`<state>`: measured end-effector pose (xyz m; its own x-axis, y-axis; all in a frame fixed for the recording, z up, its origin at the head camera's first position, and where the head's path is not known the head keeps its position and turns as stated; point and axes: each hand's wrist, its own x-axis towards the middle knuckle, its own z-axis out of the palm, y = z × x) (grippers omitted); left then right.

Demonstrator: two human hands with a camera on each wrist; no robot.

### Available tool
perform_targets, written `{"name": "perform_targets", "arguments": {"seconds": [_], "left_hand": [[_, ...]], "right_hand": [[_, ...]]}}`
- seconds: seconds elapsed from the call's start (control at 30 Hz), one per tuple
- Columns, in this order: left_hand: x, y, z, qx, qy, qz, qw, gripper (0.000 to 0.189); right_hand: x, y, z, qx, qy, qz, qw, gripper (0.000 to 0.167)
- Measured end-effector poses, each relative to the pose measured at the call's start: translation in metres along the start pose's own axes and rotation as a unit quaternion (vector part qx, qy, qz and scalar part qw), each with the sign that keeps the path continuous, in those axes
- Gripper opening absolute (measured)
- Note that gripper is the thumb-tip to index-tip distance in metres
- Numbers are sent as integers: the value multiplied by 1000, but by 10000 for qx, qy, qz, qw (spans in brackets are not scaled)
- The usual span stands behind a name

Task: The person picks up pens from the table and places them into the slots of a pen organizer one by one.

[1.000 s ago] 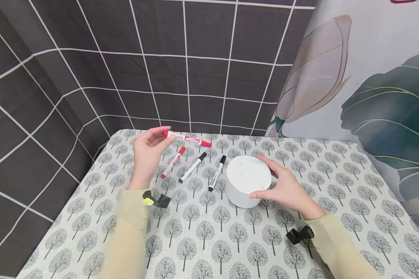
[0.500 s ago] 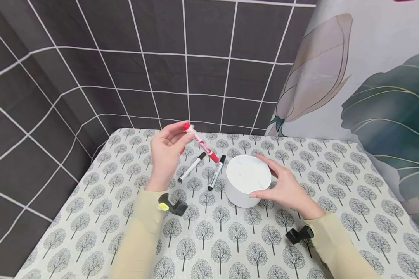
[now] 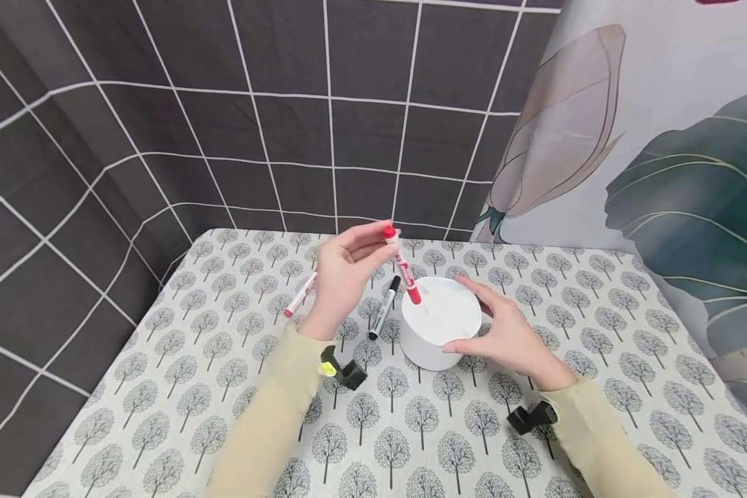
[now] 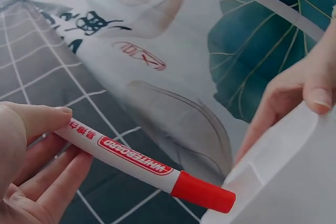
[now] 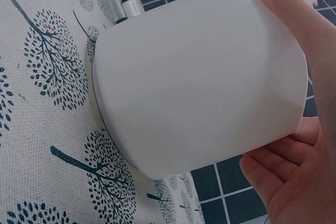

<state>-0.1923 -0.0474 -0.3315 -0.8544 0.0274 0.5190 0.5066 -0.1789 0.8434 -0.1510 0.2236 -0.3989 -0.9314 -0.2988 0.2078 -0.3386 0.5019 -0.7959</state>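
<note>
In the head view my left hand (image 3: 345, 273) pinches a red whiteboard marker (image 3: 406, 270) by its upper end. The marker slants down, and its red cap is over the left part of a white round container (image 3: 432, 351). Close up in the left wrist view, the marker's printed barrel (image 4: 131, 156) shows, with the cap near the rim. Thin dividers are visible inside the container. My right hand (image 3: 504, 328) grips the container's right side, thumb at the near rim and fingers on the far side. It stands upright on the cloth.
A black-capped marker (image 3: 384, 309) lies just left of the container. Farther left, another red marker (image 3: 300, 296) lies partly hidden behind my left hand. A tree-patterned cloth (image 3: 224, 387) covers the table. A dark grid-patterned curtain (image 3: 274, 124) hangs behind it.
My left hand has moved right with the red marker, which has tilted from nearly level to steep and is now over the container. My right hand and the container have stayed in place.
</note>
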Motion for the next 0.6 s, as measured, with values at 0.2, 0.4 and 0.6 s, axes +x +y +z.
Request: {"name": "perform_targets", "arguments": {"seconds": [0.2,0.4,0.6], "left_hand": [[-3,-16,11,252,-408,-318,9983,32],[-7,-31,15,595,-737,-734,9928,31],[-8,-45,16,676,-1010,-936,9882,31]], "right_hand": [[0,0,0,19,-3,31,10000,113],[0,0,-1,18,-6,-28,10000,113],[0,0,0,-7,4,-35,10000,113]]}}
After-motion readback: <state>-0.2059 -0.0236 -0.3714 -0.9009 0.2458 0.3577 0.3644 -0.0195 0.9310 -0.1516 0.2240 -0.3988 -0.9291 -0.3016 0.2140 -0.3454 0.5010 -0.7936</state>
